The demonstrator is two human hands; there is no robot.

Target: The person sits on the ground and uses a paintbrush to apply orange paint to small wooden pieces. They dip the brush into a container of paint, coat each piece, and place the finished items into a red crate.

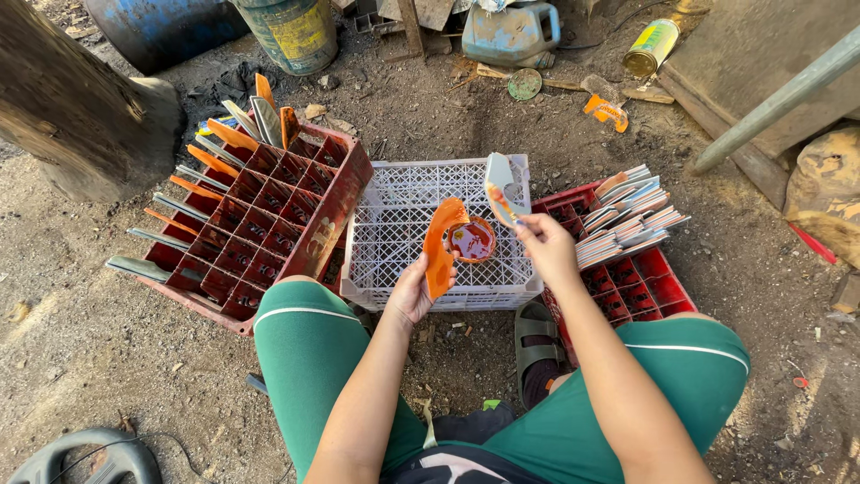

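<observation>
Left hand [414,291] closed around orange curved piece [439,246], held upright above near edge of white crate [394,233]. Right hand [546,246] pinching grey curved piece [502,188] with fingertips, above right edge of same crate. Small bowl of red liquid [472,240] sits on crate between hands. Red divided crate [260,233] at left holds painted pieces along far-left edge. Stack of grey pieces [632,220] lies on right red crate [640,282].

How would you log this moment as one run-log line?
left hand: holds orange blade | right hand: holds pale blade | paint cup on white crate
</observation>
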